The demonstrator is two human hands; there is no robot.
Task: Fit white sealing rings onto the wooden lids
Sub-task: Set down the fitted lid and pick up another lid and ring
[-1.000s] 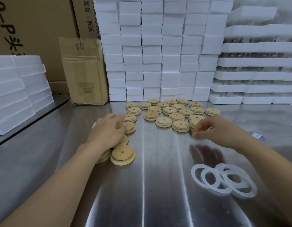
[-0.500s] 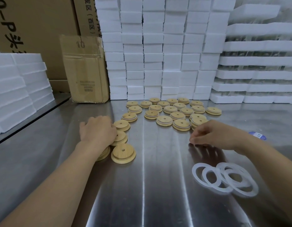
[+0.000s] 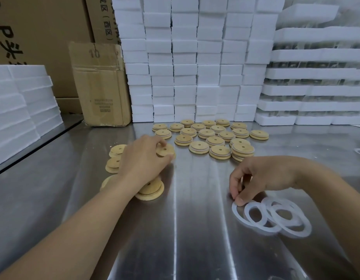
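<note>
My left hand (image 3: 143, 160) grips a round wooden lid (image 3: 165, 151) with a centre hole, lifted a little off the steel table. Around that hand lie loose bare lids (image 3: 114, 164), one (image 3: 151, 190) just under my wrist. My right hand (image 3: 262, 176) reaches down with curled fingers and pinches the edge of a white sealing ring (image 3: 235, 209), the leftmost of a small overlapping pile of rings (image 3: 284, 217). Further back, several lids with white rings fitted (image 3: 211, 136) lie in rows.
The steel table (image 3: 185, 239) is walled at the back by stacked white foam blocks (image 3: 195, 63) and foam trays (image 3: 316, 81). A worn cardboard box (image 3: 100, 85) stands at the back left, more foam (image 3: 19, 106) along the left edge.
My left hand has taken hold of a lid from the left pile and raised it. My right hand has come back from the ringed lids down to the ring pile.
</note>
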